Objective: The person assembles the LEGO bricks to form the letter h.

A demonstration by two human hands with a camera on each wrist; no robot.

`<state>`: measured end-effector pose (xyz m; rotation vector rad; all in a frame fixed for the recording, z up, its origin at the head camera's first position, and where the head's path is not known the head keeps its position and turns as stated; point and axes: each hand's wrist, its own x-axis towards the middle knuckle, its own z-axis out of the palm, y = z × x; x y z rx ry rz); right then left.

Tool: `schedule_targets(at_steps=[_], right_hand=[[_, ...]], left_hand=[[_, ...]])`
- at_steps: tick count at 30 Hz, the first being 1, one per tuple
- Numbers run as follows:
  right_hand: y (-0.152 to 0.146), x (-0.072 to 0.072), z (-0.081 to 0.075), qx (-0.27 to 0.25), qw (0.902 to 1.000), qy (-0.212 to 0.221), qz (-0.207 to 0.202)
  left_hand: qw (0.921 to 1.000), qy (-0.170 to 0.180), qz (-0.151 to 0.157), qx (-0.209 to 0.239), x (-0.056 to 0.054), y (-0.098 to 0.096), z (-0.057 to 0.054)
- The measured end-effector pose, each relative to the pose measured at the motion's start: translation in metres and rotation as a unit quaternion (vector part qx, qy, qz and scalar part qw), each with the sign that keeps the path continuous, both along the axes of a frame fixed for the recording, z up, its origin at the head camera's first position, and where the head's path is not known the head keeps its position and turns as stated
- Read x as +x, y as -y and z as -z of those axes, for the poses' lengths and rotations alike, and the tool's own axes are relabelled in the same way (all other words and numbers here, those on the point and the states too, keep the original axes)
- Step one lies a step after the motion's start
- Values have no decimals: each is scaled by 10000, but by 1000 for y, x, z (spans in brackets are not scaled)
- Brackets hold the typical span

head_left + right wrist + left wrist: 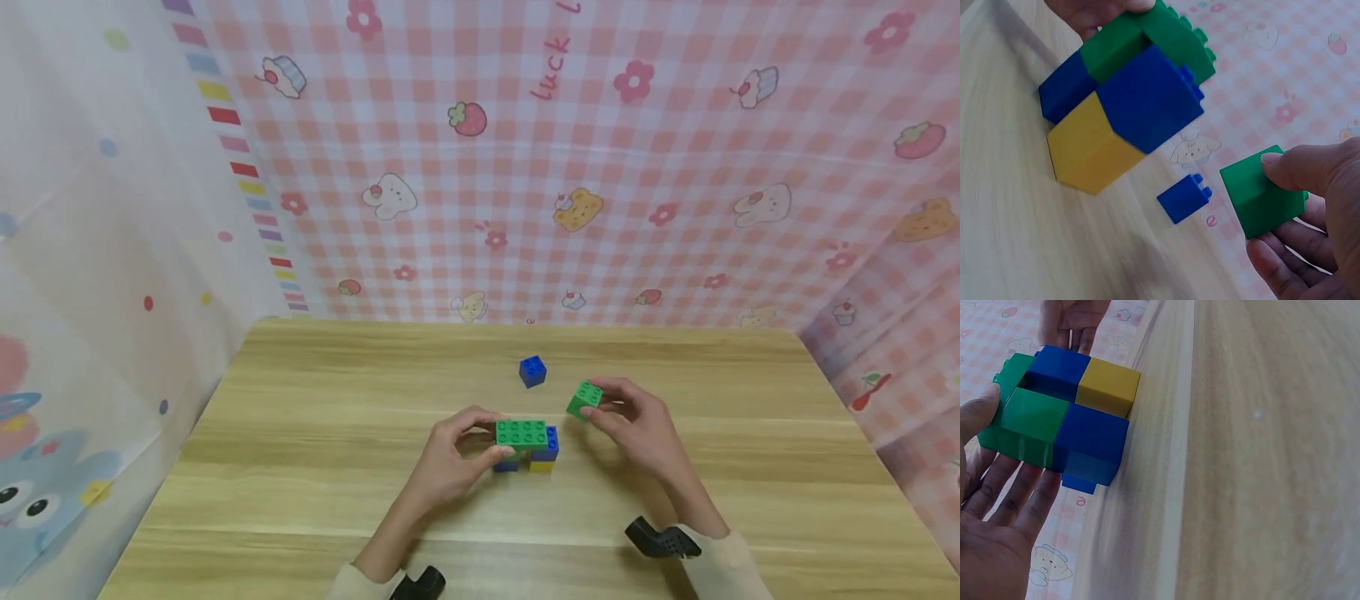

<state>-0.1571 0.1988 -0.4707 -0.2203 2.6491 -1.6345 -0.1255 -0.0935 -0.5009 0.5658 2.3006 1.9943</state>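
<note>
My left hand [453,458] grips a long green brick [521,433] by its left end, thumb in front and fingers behind. That brick lies across the top of two short columns. The right column is a blue brick [1150,100] over a yellow brick [1094,147]; the left one is a green brick [1034,419] over a dark blue brick [1091,437]. To the right, my right hand [637,421] pinches a loose square green brick [583,398] between thumb and fingers, held apart from the stack with its studs showing in the head view.
A single blue brick [532,372] sits on the wooden table [315,433] behind the stack. A pink checked cloth [525,167] hangs at the table's far edge, with a pale printed curtain [112,250] on the left. Black wrist devices [660,540] are on both forearms.
</note>
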Motion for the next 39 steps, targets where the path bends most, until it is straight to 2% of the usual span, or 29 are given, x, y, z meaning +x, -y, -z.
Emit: schedule_targets(at_steps=[9,17,26,39], right_hand=[[10,1,-7,-164,9990,-314,-289],[19,6,-17,-318,9978,-412,-406],[29,10,-26,-375,9952,-652,-628],[49,18,-34,-448,9865,-988,-1227]], left_hand=[[10000,-79,-31,-24,-1,0,-1],[9999,-99,26,96,-2,0,0],[9998,-9,52,215,-3,-1,1],[9993,61,130,357,-2,1,1]])
